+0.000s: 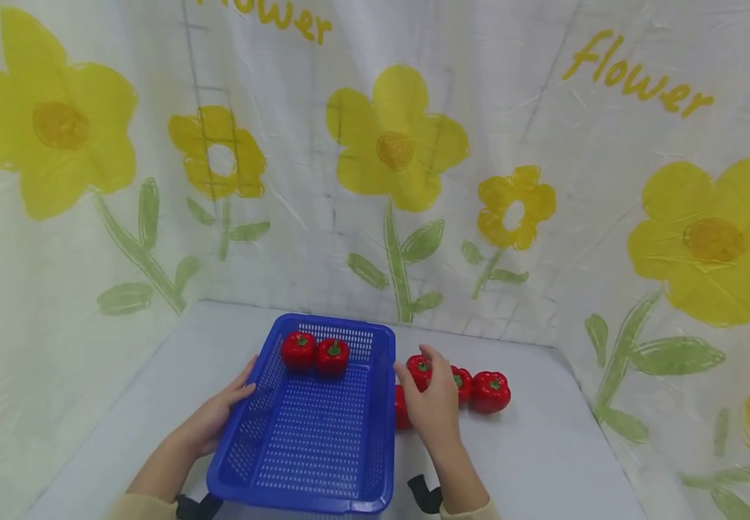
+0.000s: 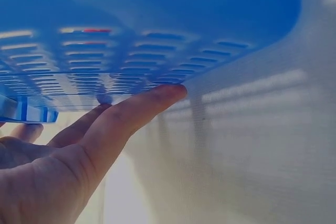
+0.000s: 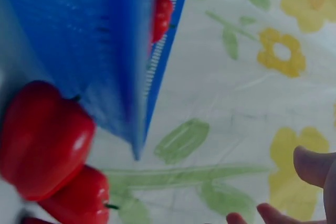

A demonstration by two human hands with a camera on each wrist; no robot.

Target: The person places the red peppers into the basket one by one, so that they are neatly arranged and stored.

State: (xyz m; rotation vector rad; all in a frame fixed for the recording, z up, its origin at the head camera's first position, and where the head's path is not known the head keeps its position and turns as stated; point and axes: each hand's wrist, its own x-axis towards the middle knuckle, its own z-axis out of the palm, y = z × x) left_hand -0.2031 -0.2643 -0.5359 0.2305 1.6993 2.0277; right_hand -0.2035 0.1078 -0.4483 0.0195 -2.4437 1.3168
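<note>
A blue plastic basket (image 1: 312,433) holds two red bell peppers, one (image 1: 298,352) beside the other (image 1: 333,358), at its far end. My left hand (image 1: 215,415) is at the basket's left side. In the left wrist view, its extended fingers (image 2: 136,111) reach under the perforated basket, one fingertip right at the plastic. My right hand (image 1: 436,404) is just right of the basket, over several more red bell peppers (image 1: 490,392) on the table. Its thumb and fingers stand apart with nothing between them. That hand partly hides some of these peppers.
The white table (image 1: 543,448) runs back to a hanging white curtain (image 1: 297,253) printed with yellow flowers. Dark straps (image 1: 428,495) show near both wrists. In the right wrist view, large red peppers (image 3: 47,140) lie close beside the basket wall (image 3: 79,40).
</note>
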